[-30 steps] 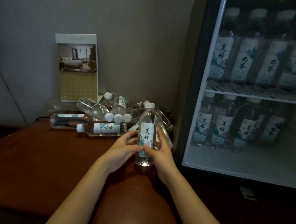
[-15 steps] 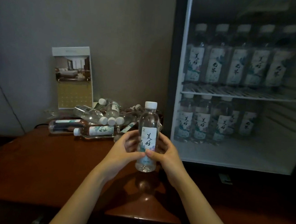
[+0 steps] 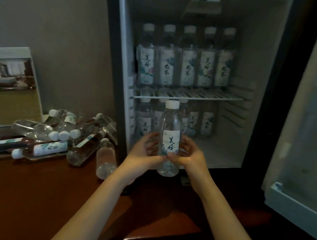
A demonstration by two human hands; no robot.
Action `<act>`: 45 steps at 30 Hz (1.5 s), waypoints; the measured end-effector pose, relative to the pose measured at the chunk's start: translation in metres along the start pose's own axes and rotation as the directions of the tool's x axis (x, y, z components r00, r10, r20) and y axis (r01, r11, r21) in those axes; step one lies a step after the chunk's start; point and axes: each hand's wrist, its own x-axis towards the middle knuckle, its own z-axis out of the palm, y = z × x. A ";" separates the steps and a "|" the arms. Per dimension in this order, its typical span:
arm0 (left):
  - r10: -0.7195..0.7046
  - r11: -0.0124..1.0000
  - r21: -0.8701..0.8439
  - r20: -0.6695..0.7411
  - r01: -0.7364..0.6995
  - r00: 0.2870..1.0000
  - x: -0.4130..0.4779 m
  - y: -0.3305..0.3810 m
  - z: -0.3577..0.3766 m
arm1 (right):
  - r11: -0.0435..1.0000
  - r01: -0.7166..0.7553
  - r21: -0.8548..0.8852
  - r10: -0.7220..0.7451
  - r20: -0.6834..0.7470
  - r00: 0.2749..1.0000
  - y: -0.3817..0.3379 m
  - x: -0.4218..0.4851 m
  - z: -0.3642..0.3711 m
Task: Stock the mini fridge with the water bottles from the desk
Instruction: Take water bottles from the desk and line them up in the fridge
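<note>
Holding one water bottle [image 3: 171, 121] upright before the open mini fridge [image 3: 263, 72].
Item: left hand [image 3: 142, 154] and right hand [image 3: 189, 155] are both gripping its lower half, fingers curling round the label [image 3: 170, 143], likely steadying it for the lower compartment [image 3: 218, 154]; long axis is standing vertical, cap [image 3: 172, 104] pointing up, base hanging above the desk [image 3: 30, 194].

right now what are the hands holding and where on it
Both the left hand and the right hand grip one upright water bottle around its labelled lower middle, one from each side.
</note>
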 end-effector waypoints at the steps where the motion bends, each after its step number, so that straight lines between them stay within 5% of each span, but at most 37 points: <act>1: -0.002 1.000 0.002 0.009 0.002 1.000 0.009 -0.001 0.010 | 1.000 -0.005 -0.003 0.005 -0.030 1.000 0.001 0.004 -0.009; 11: 0.014 1.000 0.022 0.112 -0.017 0.994 0.074 -0.036 0.071 | 0.996 0.004 -0.086 -0.017 -0.157 0.987 0.016 0.040 -0.065; 25: 0.129 0.945 0.311 -0.076 -0.100 0.989 0.119 -0.065 0.089 | 0.974 0.053 -0.221 -0.087 -0.147 0.985 0.034 0.107 -0.080; 34: 0.042 0.930 0.367 0.002 -0.040 0.999 0.123 -0.065 0.084 | 0.978 0.007 -0.208 -0.030 -0.110 0.993 0.033 0.119 -0.076; 41: 0.005 0.922 0.388 0.009 -0.008 1.000 0.111 -0.059 0.083 | 0.932 -0.033 -0.361 0.007 -0.073 0.997 0.032 0.119 -0.077; 45: 0.043 0.916 0.401 -0.021 -0.030 0.999 0.092 -0.052 0.072 | 0.887 -0.088 -0.454 -0.046 -0.276 0.960 0.042 0.103 -0.069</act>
